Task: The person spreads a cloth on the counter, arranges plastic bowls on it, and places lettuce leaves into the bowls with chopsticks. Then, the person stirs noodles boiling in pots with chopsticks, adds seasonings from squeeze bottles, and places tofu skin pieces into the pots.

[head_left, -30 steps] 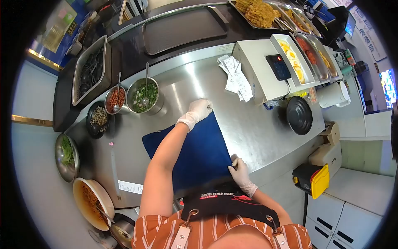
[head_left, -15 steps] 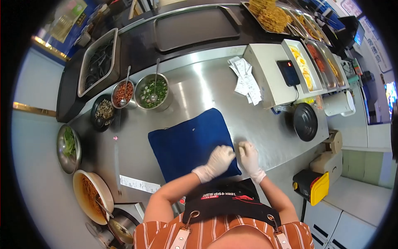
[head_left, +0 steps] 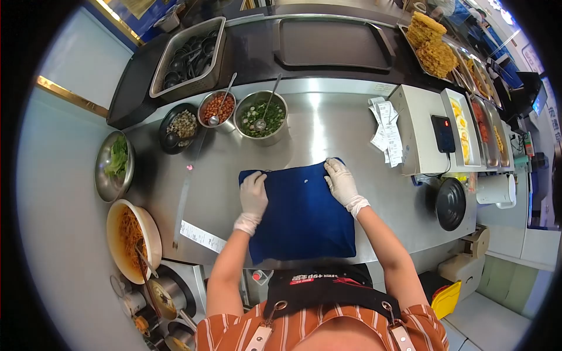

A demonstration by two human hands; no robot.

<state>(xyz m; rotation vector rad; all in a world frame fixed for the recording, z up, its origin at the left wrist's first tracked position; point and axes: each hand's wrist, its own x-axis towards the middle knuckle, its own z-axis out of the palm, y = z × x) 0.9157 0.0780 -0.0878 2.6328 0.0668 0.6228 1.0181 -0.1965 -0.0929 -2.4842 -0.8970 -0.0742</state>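
**2 gloved hands at the cloth's far corners**

The blue cloth (head_left: 304, 216) lies spread on the steel counter (head_left: 234, 158), its near edge just in front of the apron (head_left: 319, 285). The left hand (head_left: 253, 196) touches the cloth at its far left corner, fingers curled downward. The right hand (head_left: 341, 181) is at the cloth's far right corner, fingers bent over the edge. I cannot tell whether either hand pinches the fabric. A small pale speck (head_left: 305, 181) shows on the cloth near its far edge.

Beyond the cloth, to its left, 3 vessels sit close together: a pot of greens (head_left: 263, 142), a pot of red bits (head_left: 227, 126) and a black bowl (head_left: 180, 150). Beyond the cloth, to its right, lie receipts (head_left: 386, 134). Well to the right of the cloth stands a black dish (head_left: 451, 205). To the cloth's left are a paper slip (head_left: 202, 235), a lettuce bowl (head_left: 105, 187) and a large pale bowl (head_left: 150, 225) of orange shreds (head_left: 132, 237).
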